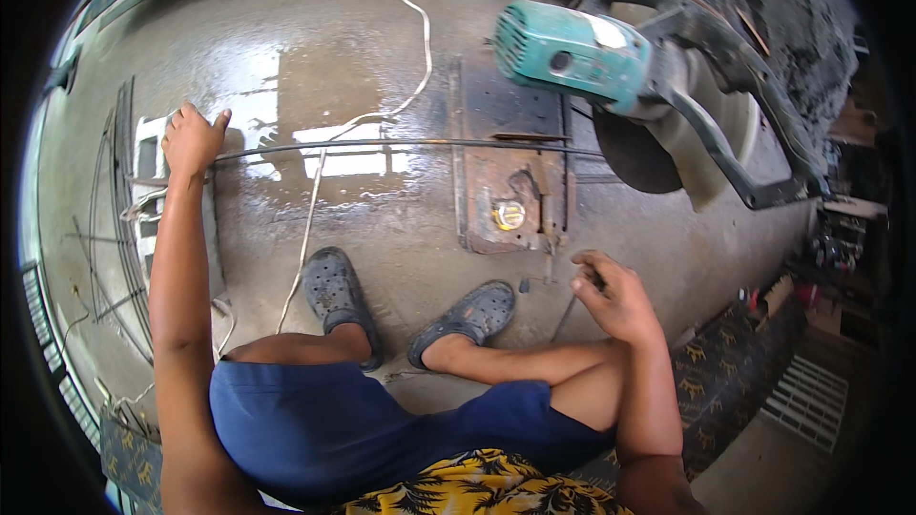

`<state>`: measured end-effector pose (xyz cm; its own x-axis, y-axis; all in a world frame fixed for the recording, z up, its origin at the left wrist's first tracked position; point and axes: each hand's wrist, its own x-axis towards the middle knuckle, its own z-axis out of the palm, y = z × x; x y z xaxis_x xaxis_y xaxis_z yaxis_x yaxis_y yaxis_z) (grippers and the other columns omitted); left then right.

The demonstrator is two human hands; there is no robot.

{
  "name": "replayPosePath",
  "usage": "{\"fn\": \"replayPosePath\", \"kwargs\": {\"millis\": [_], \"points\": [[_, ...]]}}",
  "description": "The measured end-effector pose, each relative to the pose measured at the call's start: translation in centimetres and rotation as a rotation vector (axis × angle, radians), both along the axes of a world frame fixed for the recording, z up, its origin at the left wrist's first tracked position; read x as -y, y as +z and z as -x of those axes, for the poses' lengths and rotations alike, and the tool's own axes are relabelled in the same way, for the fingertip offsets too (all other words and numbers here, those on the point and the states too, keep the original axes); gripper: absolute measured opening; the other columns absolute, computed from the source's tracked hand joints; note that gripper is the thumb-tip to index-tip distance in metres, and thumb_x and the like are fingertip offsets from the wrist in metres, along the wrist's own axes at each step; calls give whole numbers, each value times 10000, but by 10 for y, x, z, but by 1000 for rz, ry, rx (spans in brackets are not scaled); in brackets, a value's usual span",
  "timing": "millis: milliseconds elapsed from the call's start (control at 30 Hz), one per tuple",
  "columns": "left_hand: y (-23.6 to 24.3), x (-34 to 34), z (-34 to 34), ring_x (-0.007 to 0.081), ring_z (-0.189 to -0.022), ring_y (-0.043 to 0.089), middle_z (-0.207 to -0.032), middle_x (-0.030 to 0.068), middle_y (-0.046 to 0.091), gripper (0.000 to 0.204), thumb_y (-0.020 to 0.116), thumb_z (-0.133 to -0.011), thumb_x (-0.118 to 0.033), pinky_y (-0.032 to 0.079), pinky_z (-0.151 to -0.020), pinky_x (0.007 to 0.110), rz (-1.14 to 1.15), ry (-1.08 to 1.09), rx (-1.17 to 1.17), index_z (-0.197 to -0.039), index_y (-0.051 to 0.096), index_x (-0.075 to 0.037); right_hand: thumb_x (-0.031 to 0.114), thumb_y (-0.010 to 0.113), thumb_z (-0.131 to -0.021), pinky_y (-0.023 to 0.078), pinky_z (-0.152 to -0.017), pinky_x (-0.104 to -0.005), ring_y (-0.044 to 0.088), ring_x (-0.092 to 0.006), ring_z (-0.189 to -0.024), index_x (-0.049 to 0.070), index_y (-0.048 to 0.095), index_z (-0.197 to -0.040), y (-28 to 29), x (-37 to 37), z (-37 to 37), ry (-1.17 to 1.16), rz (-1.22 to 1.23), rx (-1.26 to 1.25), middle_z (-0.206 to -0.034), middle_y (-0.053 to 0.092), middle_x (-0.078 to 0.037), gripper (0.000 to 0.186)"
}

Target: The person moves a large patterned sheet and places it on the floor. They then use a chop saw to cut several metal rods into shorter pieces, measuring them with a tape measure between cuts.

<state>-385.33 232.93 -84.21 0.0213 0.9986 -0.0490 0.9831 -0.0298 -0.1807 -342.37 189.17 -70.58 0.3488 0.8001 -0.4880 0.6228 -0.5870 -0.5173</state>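
The dark rod crosses the upper middle; its long axis runs left to right, left end at the left hand, whose grip I cannot tell; the right hand, fingers parted, sits apart, lower right.

Plain navy-blue fabric shorts with a hem running round the leg opening, paired with a pretty loud yellow cloth shirt covered in black, spiky, leaf-like shapes, though just a strip of it shows at the bottom. Footwear is dark grey, round-toed clogs, kinda chunky, with little round holes dotted over the tops. Left hand and right hand are both bare, same for the forearms and lower legs
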Motion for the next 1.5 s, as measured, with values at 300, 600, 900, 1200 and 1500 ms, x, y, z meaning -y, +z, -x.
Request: {"fn": "replayPosePath", "kwargs": {"millis": [300,600,900,1200,1500], "points": [[-23,129,-54,355,-1297,537,-1370,192,580,751,745,-896,-435,382,-1134,491,401,-665,111,-1438,476,11,234,697,-935,545,-856,-424,703,-357,-982,-5,653,-1229,-30,4,10,75,170,-111,-1033,716,-210,382],[-64,100,-70,354,-1342,470,-1449,196,529,614,634,-974,-366,330,-1170,472,161,-814,270,-1431,504,23,167,743,-880,516,-982,-429,665,-339,-1055,23,684,-1170,105,-56,23,453,-400,442,-1095,706,-156,329],[-125,66,-88,391,-1011,686,-1037,178,717,392,466,-1062,-451,493,-907,555,326,-693,206,-1098,602,-85,366,684,-945,497,-1022,-467,643,-432,-1186,-45,568,-1359,196,-188,-75,113,72,994,-1231,668,-311,595],[-141,76,-84,358,-1058,666,-1086,146,712,384,474,-1055,-458,458,-938,557,204,-689,224,-1062,596,-94,268,667,-964,580,-775,-447,730,-315,-901,-48,544,-1354,197,-188,-83,50,178,858,-1052,714,-250,517],[-115,69,-90,362,-1068,660,-1091,135,712,403,457,-1060,-469,461,-950,548,415,-628,190,-1058,597,-91,267,682,-959,551,-510,-352,675,-226,-628,-73,519,-1199,174,-129,-70,-222,69,352,-899,668,-160,447]]}}
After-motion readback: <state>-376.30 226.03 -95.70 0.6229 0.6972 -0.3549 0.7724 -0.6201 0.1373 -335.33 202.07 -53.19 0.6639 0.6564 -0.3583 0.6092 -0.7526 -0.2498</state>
